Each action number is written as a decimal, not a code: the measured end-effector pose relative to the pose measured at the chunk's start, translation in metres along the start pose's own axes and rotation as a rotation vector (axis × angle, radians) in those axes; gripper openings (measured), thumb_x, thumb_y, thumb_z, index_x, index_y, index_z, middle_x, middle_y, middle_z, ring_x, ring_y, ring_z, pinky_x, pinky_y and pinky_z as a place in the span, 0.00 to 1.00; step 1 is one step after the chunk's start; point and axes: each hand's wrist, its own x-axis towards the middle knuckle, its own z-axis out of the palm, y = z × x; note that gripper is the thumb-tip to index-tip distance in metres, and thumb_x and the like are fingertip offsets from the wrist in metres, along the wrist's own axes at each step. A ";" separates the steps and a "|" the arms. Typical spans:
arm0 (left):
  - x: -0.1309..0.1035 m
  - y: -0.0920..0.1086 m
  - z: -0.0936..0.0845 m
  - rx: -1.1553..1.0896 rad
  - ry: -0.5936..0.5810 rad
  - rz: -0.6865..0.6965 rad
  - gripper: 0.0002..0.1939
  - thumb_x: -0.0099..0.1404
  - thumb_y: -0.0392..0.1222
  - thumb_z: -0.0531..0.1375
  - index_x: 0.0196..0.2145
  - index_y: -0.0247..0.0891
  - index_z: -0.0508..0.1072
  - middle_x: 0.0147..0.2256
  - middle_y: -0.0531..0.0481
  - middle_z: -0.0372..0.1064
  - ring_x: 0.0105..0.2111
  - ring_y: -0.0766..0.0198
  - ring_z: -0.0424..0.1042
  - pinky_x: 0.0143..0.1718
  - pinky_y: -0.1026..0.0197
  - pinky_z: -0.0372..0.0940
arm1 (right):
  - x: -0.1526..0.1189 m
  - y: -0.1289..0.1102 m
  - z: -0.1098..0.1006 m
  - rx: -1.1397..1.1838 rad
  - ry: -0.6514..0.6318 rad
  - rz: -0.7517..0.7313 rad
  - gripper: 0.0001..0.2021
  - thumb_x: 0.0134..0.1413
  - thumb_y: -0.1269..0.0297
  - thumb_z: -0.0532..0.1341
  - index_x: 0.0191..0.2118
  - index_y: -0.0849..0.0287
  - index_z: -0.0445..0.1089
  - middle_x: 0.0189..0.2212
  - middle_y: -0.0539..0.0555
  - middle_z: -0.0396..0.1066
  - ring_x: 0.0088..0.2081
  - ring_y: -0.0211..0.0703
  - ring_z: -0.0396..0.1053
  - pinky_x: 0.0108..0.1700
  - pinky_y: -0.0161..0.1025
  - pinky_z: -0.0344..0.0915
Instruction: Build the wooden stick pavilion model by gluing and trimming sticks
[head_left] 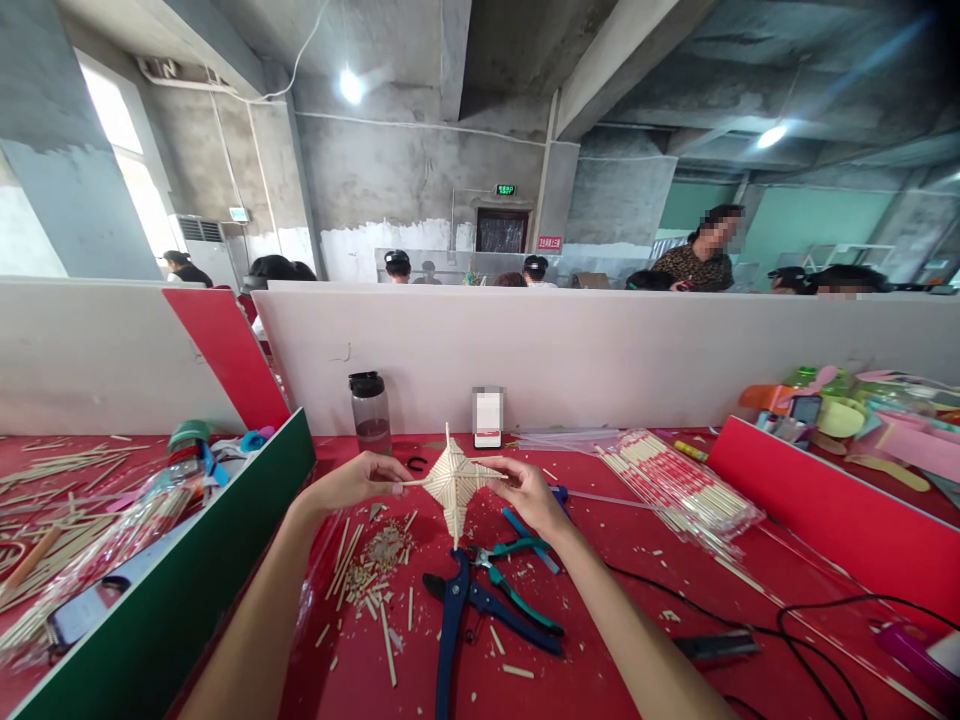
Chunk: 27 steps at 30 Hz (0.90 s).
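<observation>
A pale star-shaped piece built of thin wooden sticks (452, 484) is held up above the red table between both hands. My left hand (377, 474) pinches the stick tip at its left side. At its right side, my right hand (523, 488) has its fingers closed on the stick arm. Just below the star's lower point lie dark blue cutters (454, 597), with teal-handled pliers (517, 590) beside them. Cut stick pieces and chips (384, 550) are scattered to the left of the tools.
Behind the star stand a dark-lidded bottle (371, 412) and a phone (488, 418) against the white partition (600, 350). Bagged sticks (682, 485) and black cables (705, 607) lie to the right. A green divider (195, 590) borders the left; people are beyond the partition.
</observation>
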 end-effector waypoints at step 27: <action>-0.001 0.000 0.003 0.000 -0.069 -0.054 0.21 0.62 0.58 0.64 0.40 0.37 0.76 0.32 0.50 0.74 0.32 0.62 0.70 0.34 0.62 0.63 | -0.009 -0.002 0.003 -0.084 -0.036 -0.049 0.18 0.51 0.56 0.70 0.48 0.55 0.76 0.47 0.56 0.77 0.50 0.52 0.73 0.54 0.46 0.68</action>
